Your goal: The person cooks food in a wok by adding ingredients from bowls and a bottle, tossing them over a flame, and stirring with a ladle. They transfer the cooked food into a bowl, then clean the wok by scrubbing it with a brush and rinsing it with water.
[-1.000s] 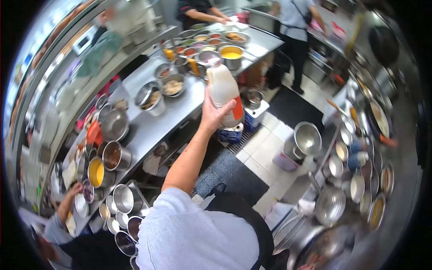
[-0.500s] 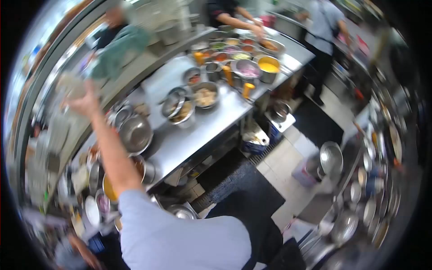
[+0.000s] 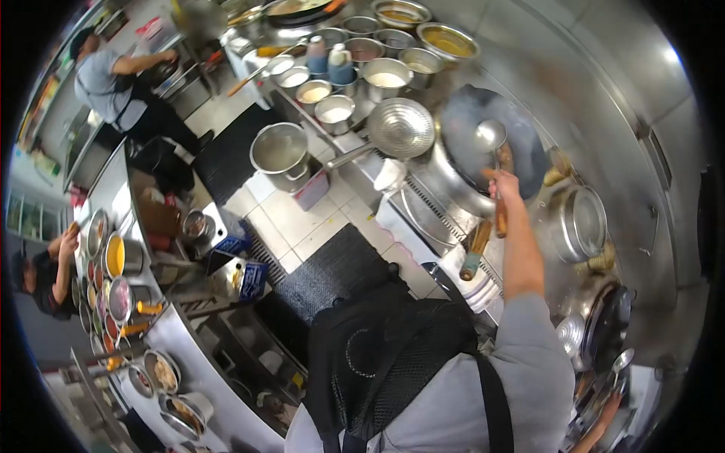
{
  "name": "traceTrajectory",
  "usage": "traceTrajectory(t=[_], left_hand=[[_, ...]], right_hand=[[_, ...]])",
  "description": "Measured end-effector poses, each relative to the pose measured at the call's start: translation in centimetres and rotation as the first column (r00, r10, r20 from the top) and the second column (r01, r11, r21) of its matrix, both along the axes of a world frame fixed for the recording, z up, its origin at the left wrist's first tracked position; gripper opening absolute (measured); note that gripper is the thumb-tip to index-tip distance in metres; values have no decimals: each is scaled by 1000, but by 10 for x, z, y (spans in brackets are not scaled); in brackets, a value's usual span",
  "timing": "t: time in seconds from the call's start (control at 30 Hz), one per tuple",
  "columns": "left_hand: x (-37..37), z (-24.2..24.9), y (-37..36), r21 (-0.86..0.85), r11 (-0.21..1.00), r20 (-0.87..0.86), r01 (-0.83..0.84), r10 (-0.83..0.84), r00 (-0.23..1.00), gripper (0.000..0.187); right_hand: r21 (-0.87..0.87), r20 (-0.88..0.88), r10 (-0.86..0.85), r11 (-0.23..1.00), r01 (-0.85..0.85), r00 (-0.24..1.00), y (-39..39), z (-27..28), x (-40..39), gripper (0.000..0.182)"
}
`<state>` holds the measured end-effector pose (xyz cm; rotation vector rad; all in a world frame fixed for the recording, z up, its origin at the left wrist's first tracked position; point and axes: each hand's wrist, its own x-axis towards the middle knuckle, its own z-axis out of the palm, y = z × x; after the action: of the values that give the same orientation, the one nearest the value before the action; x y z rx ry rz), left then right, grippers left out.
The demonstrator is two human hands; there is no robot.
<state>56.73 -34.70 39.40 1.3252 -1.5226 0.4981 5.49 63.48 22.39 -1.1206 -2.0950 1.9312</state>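
Observation:
My right hand (image 3: 504,185) reaches forward over the stove, its fingers wrapped around the wooden handle of a ladle (image 3: 491,136). The round metal bowl of the ladle is over a dark, steaming wok (image 3: 461,136); steam blurs what is in the wok. Just nearer than my hand, another wooden handle with a greenish end (image 3: 473,253) rests at the stove edge, its head hidden. Left of the wok lies a perforated metal strainer (image 3: 400,128) with a long handle. My left hand is out of view.
Several metal pots of sauces (image 3: 387,75) and squeeze bottles (image 3: 341,64) line the stove's far side. A large pot (image 3: 279,151) stands in the aisle. Stacked metal pans (image 3: 578,219) sit to the right. Co-workers stand at the left, and another person's hand (image 3: 610,408) appears at lower right.
The view has swung from the prep counter to the stove. My left arm, stretched out over the counter before, has left the view. My right hand now shows, holding a ladle.

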Motion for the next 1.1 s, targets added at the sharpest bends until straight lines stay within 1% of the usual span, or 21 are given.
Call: traceTrajectory(t=[0.03, 0.07, 0.1, 0.13, 0.17, 0.2, 0.23, 0.27, 0.3, 0.33, 0.4, 0.47, 0.5, 0.53, 0.57, 0.7, 0.8, 0.9, 0.93, 1.0, 1.1], left_hand=[[-35, -17, 12, 110, 986, -5, 127, -127, 992, 64], [-78, -39, 29, 219, 939, -32, 264, -263, 964, 62], [-120, -56, 53, 314, 866, -62, 390, -391, 918, 60], [-170, -62, 105, 318, 826, 19, 465, -495, 868, 59], [-202, -90, 113, 349, 595, -146, 724, -728, 669, 59], [-240, -114, 147, 426, 535, -145, 730, -756, 638, 58], [-284, -84, 233, 602, 413, -121, 683, -799, 590, 55], [-318, -108, 256, 580, 57, -411, 813, -841, 352, 51], [-352, -98, 309, 641, -57, -431, 766, -852, 297, 49], [-383, -101, 344, 648, -105, -314, 755, -939, 139, 49], [-432, -89, 410, 677, -261, -202, 688, -965, -168, 48], [-467, -72, 458, 712, -403, -213, 575, -904, -371, 46], [-481, -63, 473, 725, -418, -200, 547, -888, -414, 45], [-491, -55, 486, 738, -430, -187, 520, -871, -455, 44], [-497, -50, 493, 727, -445, -202, 523, -867, -457, 43], [-514, -51, 506, 721, -474, -282, 506, -867, -410, 40], [-525, -54, 529, 733, -494, -328, 468, -859, -393, 36], [-547, -50, 565, 699, -581, -330, 417, -780, -532, 33], [-557, -46, 575, 680, -614, -342, 399, -748, -568, 32], [-584, -46, 585, 651, -625, -305, 431, -735, -606, 32], [-639, -52, 588, 577, -626, -232, 525, -742, -629, 29]], right_hand=[[-4, 1, -25, 1000, 25, 1000, 5, -6, 7, 23], [548, 65, 8, 835, -42, 998, 6, -13, 18, 28], [909, 150, -1, 393, -138, 989, 3, -21, 30, 35], [869, 218, -35, 463, -177, 975, -14, -2, 47, 37], [822, 282, -60, 529, -210, 957, -32, 22, 66, 38], [851, 260, -24, 478, -218, 965, -32, 12, 86, 34], [877, 243, 15, 424, -226, 970, -29, 3, 95, 30], [875, 244, 6, 430, -223, 970, -31, 19, 91, 30], [620, 177, 84, 765, -178, 981, -39, 51, 88, 28], [245, 81, 122, 960, -138, 989, -36, 67, 87, 27], [-75, -41, 83, 993, -86, 996, 3, 51, 64, 24], [-145, -114, 42, 988, -59, 993, 35, 19, 44, 28], [-148, -109, 29, 988, -45, 994, 42, 3, 46, 28], [359, -50, 54, 933, -33, 997, 44, -9, 46, 33], [772, 19, 49, 635, -46, 999, 45, -20, 48, 39], [721, 266, 0, 664, -199, 964, -13, 35, 98, 49], [607, 39, 93, 788, -98, 995, -33, 16, 104, 50], [548, 135, 107, 820, -164, 985, -35, 38, 63, 51], [714, 26, 167, 687, -136, 986, -25, 16, 60, 51], [767, -41, 173, 636, -80, 984, -15, 22, 72, 52], [850, 58, 123, 515, -114, 991, -8, 32, 131, 58]])
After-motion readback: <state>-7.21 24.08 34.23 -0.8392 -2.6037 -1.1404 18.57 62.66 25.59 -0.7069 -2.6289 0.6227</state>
